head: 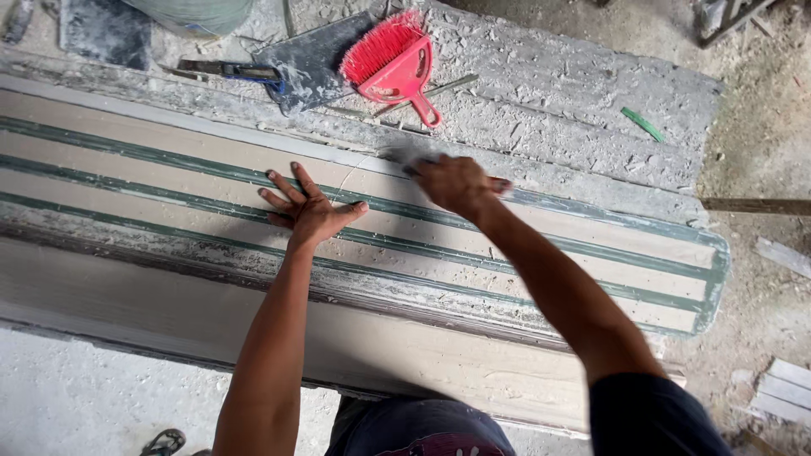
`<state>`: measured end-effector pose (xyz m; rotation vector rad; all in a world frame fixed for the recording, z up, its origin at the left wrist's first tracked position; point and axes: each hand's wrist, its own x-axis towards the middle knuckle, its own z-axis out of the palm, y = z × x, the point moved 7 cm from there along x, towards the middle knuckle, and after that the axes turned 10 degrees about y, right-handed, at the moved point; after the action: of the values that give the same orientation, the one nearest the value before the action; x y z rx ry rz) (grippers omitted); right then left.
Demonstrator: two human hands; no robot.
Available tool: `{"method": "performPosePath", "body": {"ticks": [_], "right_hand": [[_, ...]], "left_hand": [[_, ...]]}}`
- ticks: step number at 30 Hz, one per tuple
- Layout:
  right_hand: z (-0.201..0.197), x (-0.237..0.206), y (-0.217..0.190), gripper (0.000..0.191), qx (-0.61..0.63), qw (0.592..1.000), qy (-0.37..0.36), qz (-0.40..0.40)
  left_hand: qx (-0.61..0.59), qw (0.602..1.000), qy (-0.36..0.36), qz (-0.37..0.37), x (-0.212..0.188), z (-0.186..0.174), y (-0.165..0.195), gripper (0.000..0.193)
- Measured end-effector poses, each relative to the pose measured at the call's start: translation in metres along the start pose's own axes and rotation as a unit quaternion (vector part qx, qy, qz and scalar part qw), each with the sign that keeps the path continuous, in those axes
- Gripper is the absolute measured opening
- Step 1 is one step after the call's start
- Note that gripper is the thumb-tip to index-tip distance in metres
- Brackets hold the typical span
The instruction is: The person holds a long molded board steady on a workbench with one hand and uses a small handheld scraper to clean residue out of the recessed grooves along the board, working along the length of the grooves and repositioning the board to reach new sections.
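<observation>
A: Starting at the left, what lies under your hands?

B: A long plaster moulding [169,181] runs across the view, pale with green ridges along its length, resting on a dusty bench [591,93]. Your left hand [308,207] lies flat on the moulding, fingers spread apart and holding nothing, pressing down near the middle.

A: And further right?

B: Beyond the moulding, at the back of the bench, there is a dark flat trowel [308,59] and beside it a red hand brush [393,59], bristles upward in the view. Your right hand [456,184] is just beside the left, fingers curled together over a small grey tool [405,158] at the moulding's upper edge. The tool is blurred, so you cannot tell its kind. A green strip [642,124] lies well apart, towards the right end.

A: How would you do this step well?

B: In my judgement, keep the left palm steady so the piece does not shift, and draw the right hand along the edge with light, even pressure, following the ridge line rather than crossing it
</observation>
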<state>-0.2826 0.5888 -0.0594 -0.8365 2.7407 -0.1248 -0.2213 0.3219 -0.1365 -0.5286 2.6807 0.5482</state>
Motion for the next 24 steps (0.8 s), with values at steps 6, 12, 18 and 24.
{"method": "performPosePath", "body": {"ticks": [6,12,18,24], "right_hand": [[0.001,-0.055,0.058,0.044,0.022,0.988,-0.145,0.039],[-0.003,-0.136,0.153,0.05,0.032,0.939,-0.286,0.189],[-0.017,-0.002,0.01,0.016,0.038,0.983,0.087,-0.158],[0.001,-0.062,0.047,0.027,-0.031,0.991,0.117,-0.051]], "left_hand": [[-0.016,1.0,0.005,0.018,-0.001,0.004,-0.001,0.164],[0.062,0.996,0.038,0.052,0.002,0.015,-0.008,0.16],[0.036,0.999,0.024,0.029,-0.003,0.0,-0.002,0.163],[0.01,1.0,-0.016,-0.004,-0.016,-0.012,0.008,0.165]]}}
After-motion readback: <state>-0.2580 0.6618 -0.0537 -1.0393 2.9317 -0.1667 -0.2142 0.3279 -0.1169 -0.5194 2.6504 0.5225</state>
